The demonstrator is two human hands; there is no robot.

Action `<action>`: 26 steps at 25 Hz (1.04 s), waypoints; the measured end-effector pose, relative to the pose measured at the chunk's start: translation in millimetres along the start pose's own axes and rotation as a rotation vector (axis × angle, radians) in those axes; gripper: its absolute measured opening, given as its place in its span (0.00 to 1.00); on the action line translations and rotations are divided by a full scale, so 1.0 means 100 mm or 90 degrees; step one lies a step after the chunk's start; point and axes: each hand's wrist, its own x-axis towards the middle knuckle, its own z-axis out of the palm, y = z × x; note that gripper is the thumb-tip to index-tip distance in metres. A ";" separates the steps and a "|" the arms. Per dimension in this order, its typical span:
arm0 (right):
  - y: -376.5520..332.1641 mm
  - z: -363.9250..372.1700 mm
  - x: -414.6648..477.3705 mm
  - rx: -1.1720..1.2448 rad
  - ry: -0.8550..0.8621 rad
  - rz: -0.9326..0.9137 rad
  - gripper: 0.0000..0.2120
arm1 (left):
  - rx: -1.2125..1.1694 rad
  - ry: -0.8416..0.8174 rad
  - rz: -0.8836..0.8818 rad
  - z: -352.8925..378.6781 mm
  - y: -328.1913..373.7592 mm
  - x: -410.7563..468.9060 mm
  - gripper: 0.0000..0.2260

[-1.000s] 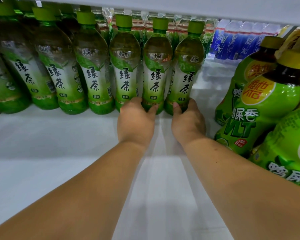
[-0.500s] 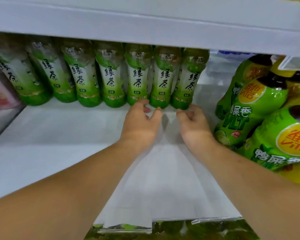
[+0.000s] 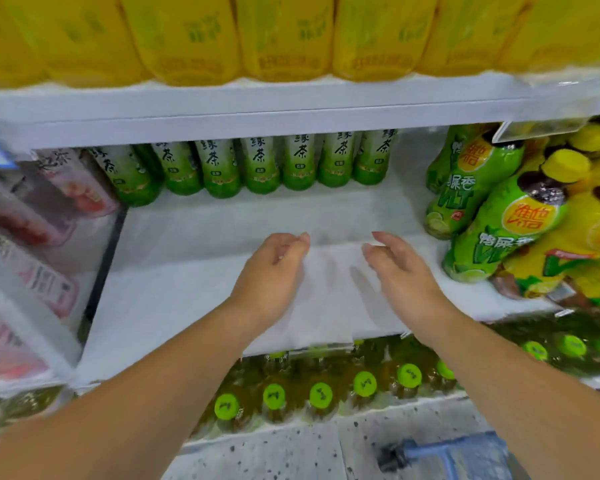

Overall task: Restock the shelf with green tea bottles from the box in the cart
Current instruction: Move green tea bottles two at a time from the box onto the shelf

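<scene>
The white shelf [image 3: 194, 278] fills most of the view, and a wide bare stretch of it runs from its front edge back toward the rear. Above it, a higher board carries a line of yellow bottles [image 3: 284, 36]. Along the back edge of the shelf stands a single upright row of green tea bottles [image 3: 260, 168], touching side by side. At the right edge lime-green bottles with yellow caps [image 3: 471, 188] lean in a heap, and at the left edge lie pink-labelled packs [image 3: 32, 209]. Below the front edge, the green caps of more bottles on a lower shelf [image 3: 321, 394] show. Both hands hover over the middle of the bare shelf, well short of the row: the left hand [image 3: 271, 275] and the right hand [image 3: 402, 271] each have loosely curled, released fingers and hold nothing. A blue piece of what looks like the cart [image 3: 440, 455] shows at the bottom; the box is out of view. By this, the job seems barely half done: the back row is set, the front rows are yet to be filled.
</scene>
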 end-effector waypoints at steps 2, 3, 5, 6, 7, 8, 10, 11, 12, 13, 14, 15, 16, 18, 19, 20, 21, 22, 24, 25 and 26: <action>-0.01 0.00 -0.28 -0.013 -0.013 0.050 0.19 | 0.006 -0.045 -0.032 -0.07 0.02 -0.27 0.19; -0.02 -0.02 -0.44 -0.020 -0.012 0.071 0.19 | 0.008 -0.065 -0.044 -0.11 0.04 -0.42 0.20; -0.04 -0.07 -0.75 -0.042 -0.015 0.094 0.19 | 0.002 -0.097 -0.059 -0.18 0.10 -0.69 0.19; -0.06 -0.10 -0.93 -0.046 -0.016 0.106 0.20 | 0.002 -0.116 -0.068 -0.22 0.14 -0.84 0.20; -0.09 -0.13 -1.11 -0.047 -0.015 0.117 0.22 | 0.007 -0.137 -0.068 -0.25 0.16 -0.98 0.21; -0.14 -0.15 -1.33 -0.048 -0.013 0.128 0.23 | 0.016 -0.160 -0.064 -0.30 0.20 -1.16 0.23; -0.22 -0.19 -1.77 -0.052 -0.001 0.150 0.25 | 0.044 -0.193 -0.054 -0.38 0.26 -1.48 0.27; -0.28 -0.21 -1.96 -0.047 0.008 0.157 0.26 | 0.066 -0.211 -0.050 -0.41 0.31 -1.61 0.27; -0.32 -0.23 -2.14 -0.038 0.017 0.164 0.26 | 0.082 -0.229 -0.049 -0.44 0.35 -1.74 0.26; -0.37 -0.27 -2.32 -0.033 0.030 0.174 0.26 | 0.087 -0.249 -0.049 -0.47 0.41 -1.88 0.26; -0.42 -0.30 -2.48 -0.033 0.039 0.184 0.26 | 0.088 -0.265 -0.046 -0.49 0.47 -2.00 0.26; -0.45 -0.34 -2.65 -0.033 0.047 0.191 0.26 | 0.093 -0.277 -0.038 -0.50 0.52 -2.15 0.27; -0.50 -0.40 -2.81 -0.032 0.051 0.194 0.26 | 0.104 -0.284 -0.024 -0.49 0.59 -2.28 0.28; -0.56 -0.53 -3.12 -0.027 0.062 0.202 0.25 | 0.123 -0.297 -0.011 -0.44 0.75 -2.53 0.29; -0.57 -0.63 -3.24 -0.022 0.073 0.202 0.25 | 0.129 -0.306 -0.006 -0.37 0.84 -2.63 0.29; -0.58 -0.73 -3.35 -0.016 0.085 0.203 0.24 | 0.135 -0.313 -0.001 -0.30 0.91 -2.73 0.29; -0.58 -0.85 -3.45 -0.011 0.100 0.210 0.24 | 0.140 -0.319 -0.001 -0.21 0.99 -2.82 0.28; -0.56 -0.97 -3.54 -0.009 0.117 0.214 0.24 | 0.143 -0.321 -0.003 -0.11 1.07 -2.92 0.28; -0.54 -1.24 -3.69 -0.008 0.147 0.206 0.24 | 0.142 -0.326 0.004 0.15 1.23 -3.08 0.28; -0.49 -1.38 -3.77 -0.003 0.157 0.208 0.23 | 0.143 -0.329 0.002 0.29 1.28 -3.15 0.28; -0.45 -1.55 -3.82 0.005 0.161 0.209 0.23 | 0.143 -0.324 -0.002 0.47 1.35 -3.23 0.28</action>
